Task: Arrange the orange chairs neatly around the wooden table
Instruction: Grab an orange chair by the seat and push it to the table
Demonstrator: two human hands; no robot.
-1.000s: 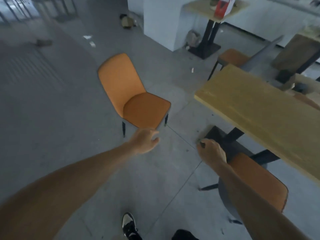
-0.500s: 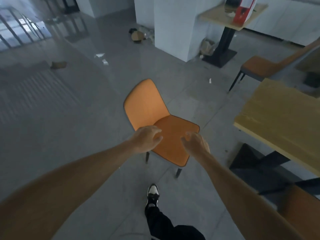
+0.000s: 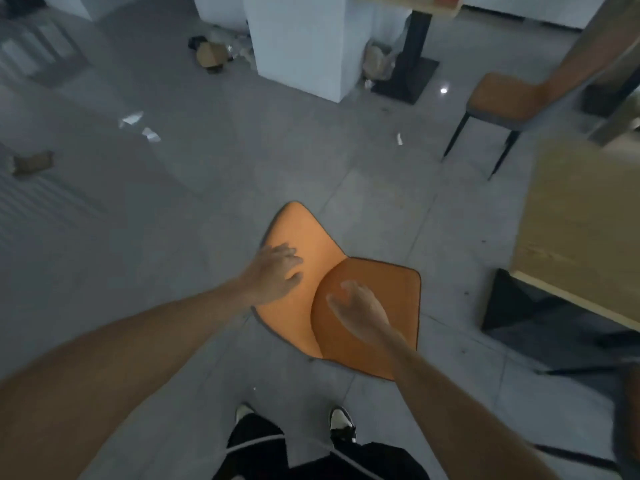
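Observation:
An orange chair [image 3: 377,299] stands on the grey floor right in front of me, its backrest toward the upper left and its seat toward the right. My left hand [image 3: 275,275] hovers over the backrest with fingers spread. Over the seat is my right hand [image 3: 360,310], palm down and open. Neither hand grips the chair. The wooden table [image 3: 585,237] is at the right edge, on a black base. A second orange chair [image 3: 512,98] stands beyond it at the upper right.
A white pillar [image 3: 304,43] rises at the top centre, with debris and paper scraps on the floor around it. Another table on a black post [image 3: 415,46] stands behind. My feet [image 3: 341,424] are just below the chair. Open floor lies to the left.
I have stepped closer, so the chair now sits directly beneath me. Both hands have moved forward from the seat's near edge to over the backrest and seat, and their fingers have spread.

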